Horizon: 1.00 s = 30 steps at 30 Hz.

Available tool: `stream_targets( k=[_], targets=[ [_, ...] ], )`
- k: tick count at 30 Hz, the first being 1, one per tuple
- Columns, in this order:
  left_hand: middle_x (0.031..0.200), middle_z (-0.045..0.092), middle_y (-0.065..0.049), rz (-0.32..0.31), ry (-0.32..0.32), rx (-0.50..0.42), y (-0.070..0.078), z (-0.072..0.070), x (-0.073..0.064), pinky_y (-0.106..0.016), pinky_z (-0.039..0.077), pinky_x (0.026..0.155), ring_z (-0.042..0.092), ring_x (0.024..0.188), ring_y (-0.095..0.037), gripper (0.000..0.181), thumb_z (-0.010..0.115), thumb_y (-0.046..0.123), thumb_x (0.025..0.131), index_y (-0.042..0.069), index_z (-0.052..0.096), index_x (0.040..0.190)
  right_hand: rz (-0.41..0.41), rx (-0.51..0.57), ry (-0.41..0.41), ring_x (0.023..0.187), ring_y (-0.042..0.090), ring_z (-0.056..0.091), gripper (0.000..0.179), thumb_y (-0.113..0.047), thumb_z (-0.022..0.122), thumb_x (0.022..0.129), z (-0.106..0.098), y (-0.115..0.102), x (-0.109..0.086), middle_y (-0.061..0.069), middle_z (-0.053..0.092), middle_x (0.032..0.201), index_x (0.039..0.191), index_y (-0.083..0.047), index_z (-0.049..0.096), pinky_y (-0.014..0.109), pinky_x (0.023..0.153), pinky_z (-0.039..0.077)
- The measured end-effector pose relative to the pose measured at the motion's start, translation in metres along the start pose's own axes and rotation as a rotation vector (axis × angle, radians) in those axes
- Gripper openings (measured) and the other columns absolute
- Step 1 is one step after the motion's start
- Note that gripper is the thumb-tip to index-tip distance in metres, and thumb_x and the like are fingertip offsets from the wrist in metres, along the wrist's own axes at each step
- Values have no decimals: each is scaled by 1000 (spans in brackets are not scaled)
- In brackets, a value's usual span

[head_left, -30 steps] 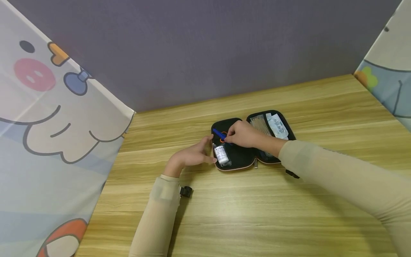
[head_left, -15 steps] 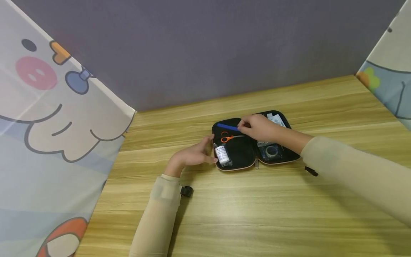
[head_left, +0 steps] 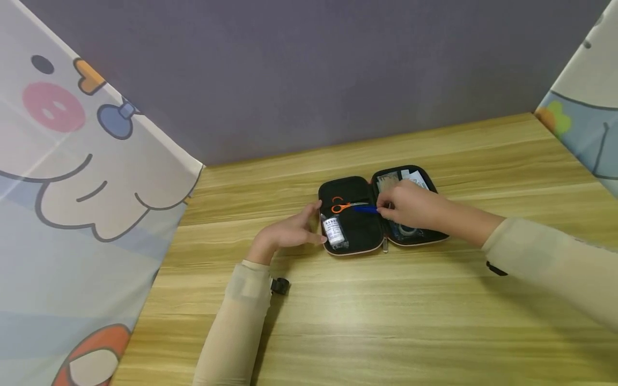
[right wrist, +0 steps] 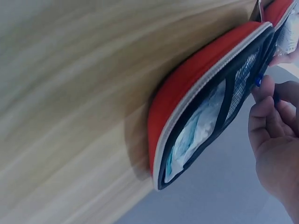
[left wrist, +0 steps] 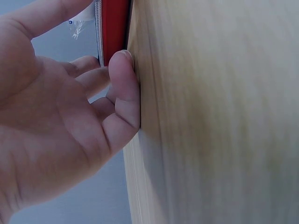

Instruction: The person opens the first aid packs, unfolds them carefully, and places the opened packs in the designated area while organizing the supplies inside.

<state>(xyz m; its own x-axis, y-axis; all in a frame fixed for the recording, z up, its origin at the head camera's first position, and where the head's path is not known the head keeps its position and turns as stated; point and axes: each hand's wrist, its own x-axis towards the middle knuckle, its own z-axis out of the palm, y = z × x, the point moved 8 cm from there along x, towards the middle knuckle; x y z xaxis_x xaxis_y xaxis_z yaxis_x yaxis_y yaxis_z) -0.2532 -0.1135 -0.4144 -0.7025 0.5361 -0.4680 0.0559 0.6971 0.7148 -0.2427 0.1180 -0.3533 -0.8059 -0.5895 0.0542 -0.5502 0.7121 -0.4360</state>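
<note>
An unzipped first-aid case [head_left: 359, 244] lies spread flat, black inside and red outside. My right hand [head_left: 410, 203] pinches blue plastic tweezers [head_left: 365, 209] between thumb and fingertips, over the middle of the case. In the right wrist view the fingers [right wrist: 266, 109] hide most of the tweezers. Orange-handled scissors [head_left: 340, 207] lie in the left half, close to the tip of the tweezers. Below them is a wrapped white bandage roll [head_left: 334, 231]. My left hand [head_left: 289, 231] touches the left edge of the case with its thumb and fingers loosely spread.
The right half holds white packets [head_left: 417, 179], a brownish packet [head_left: 388, 180] and a tape roll [head_left: 407, 230], partly covered by my right hand. A zipper pull [head_left: 385, 245] hangs at the front. Behind the wooden table [head_left: 309, 321] rises a grey wall [head_left: 338, 69].
My right hand has drawn the blue tweezers rightward from the left half, uncovering the scissors, then lowered them towards the case's fold. The left hand has stayed in place.
</note>
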Motion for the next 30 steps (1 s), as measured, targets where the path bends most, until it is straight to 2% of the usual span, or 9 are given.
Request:
stream_targets(
  k=[6,10,18,26,30],
  targets=[
    [182,2,-9,-12,-1,-13,-3,2,1,-54,18,135,7,168,-30,111,77,35,96,26,-3,173,-14,1,-3,67,8,59,10,-7,70,101,9,-3,10,6,77,89,102,-4,79,32,67,56],
    [182,2,-9,1,4,-3,-3,2,2,-55,17,135,6,168,-31,111,77,36,96,24,-2,173,-24,-24,22,67,9,60,9,-7,71,100,9,-5,18,7,78,89,100,-3,79,32,67,56],
    [181,4,-11,8,10,-7,0,0,1,-55,20,134,9,167,-32,110,77,35,96,23,-1,173,-62,-167,30,69,13,66,9,-11,72,100,17,-12,38,9,79,92,97,-6,79,35,67,58],
    [181,7,-12,3,13,-15,-2,-1,1,-56,22,133,14,166,-35,111,78,36,95,24,0,173,-86,-276,44,63,10,62,9,-21,76,98,24,-10,40,2,80,91,97,-13,81,37,63,57],
    [181,7,-12,1,12,-8,-1,0,1,-56,22,133,15,166,-35,111,78,37,95,25,0,173,-108,-270,55,58,7,58,9,-22,77,97,26,-9,37,2,82,94,99,-14,82,36,61,53]
  ],
)
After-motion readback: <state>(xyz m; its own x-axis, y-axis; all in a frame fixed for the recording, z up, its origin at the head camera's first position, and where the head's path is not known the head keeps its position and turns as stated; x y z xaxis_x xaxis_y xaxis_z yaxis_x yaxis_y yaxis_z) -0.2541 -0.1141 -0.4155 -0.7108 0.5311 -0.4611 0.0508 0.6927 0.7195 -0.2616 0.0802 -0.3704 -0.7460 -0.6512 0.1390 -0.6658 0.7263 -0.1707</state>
